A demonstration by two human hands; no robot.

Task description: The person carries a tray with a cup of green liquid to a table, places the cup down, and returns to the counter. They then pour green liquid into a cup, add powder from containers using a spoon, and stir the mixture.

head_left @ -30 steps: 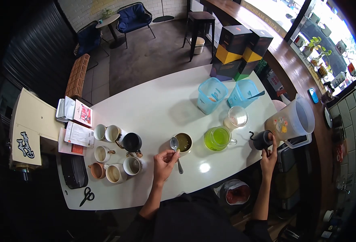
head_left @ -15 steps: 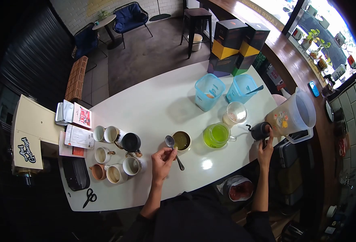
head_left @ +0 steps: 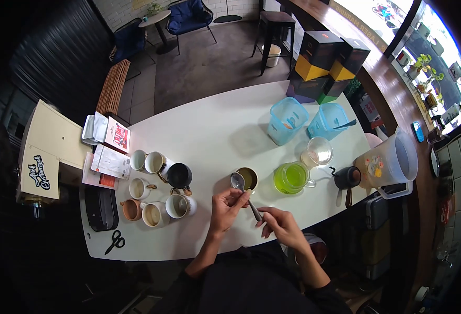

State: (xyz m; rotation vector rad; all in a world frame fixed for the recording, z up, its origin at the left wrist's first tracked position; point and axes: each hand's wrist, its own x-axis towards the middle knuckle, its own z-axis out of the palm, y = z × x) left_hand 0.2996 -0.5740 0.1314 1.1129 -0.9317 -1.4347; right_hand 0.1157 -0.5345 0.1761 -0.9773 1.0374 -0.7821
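My left hand [head_left: 226, 210] pinches a metal spoon [head_left: 237, 181] by its neck, bowl up, beside the rim of a cup [head_left: 250, 179] holding dark greenish liquid. The fingertips partly hide the cup's near side. My right hand [head_left: 285, 228] is curled with its fingertips at the end of the spoon's handle. To the right of the cup stands a glass jug [head_left: 291, 178] of bright green liquid. Farther right, a small black gooseneck kettle [head_left: 347, 178] stands with no hand on it.
Several mugs [head_left: 179, 175] cluster on the left, near coffee bags [head_left: 111, 162], a black case [head_left: 102, 208] and scissors [head_left: 115, 242]. Blue containers [head_left: 288, 121], a clear cup [head_left: 317, 152], a large plastic pitcher [head_left: 387, 165] and stacked boxes [head_left: 320, 49] occupy the right side.
My right hand has left the black kettle and come left to the spoon's handle. My left hand still holds the spoon by the cup. The view has shifted slightly.
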